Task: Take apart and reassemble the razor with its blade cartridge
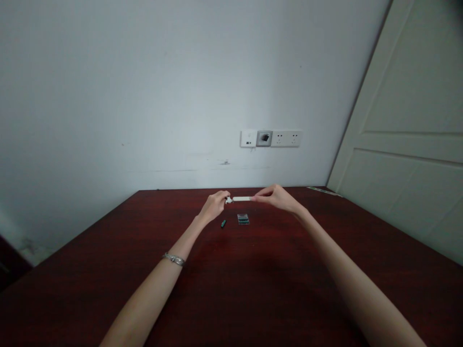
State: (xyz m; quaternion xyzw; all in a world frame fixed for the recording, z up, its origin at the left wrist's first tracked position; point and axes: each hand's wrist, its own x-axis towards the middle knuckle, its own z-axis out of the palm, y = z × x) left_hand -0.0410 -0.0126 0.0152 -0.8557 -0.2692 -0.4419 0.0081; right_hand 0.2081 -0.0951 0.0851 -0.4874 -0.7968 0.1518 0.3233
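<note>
My left hand [213, 206] is closed, pinching a small whitish piece with an uneven outline [229, 200] and a dark spot at its top. From the other side, my right hand [278, 196] grips the end of a flat white strip [241, 198] between thumb and fingers. The strip lies level in the air, its left end right by the small piece; whether the two are joined I cannot tell. Below them on the table are a small clear case [243, 219] with something green inside and a short dark-green piece [223, 223].
The dark red wooden table [275, 289] reaches back to a white wall. Wall sockets [286, 139] and a grey plate with a black plug [265, 138] sit above it. A pale door [408, 130] stands at the right, and a thin strip [323, 191] lies at the back right corner.
</note>
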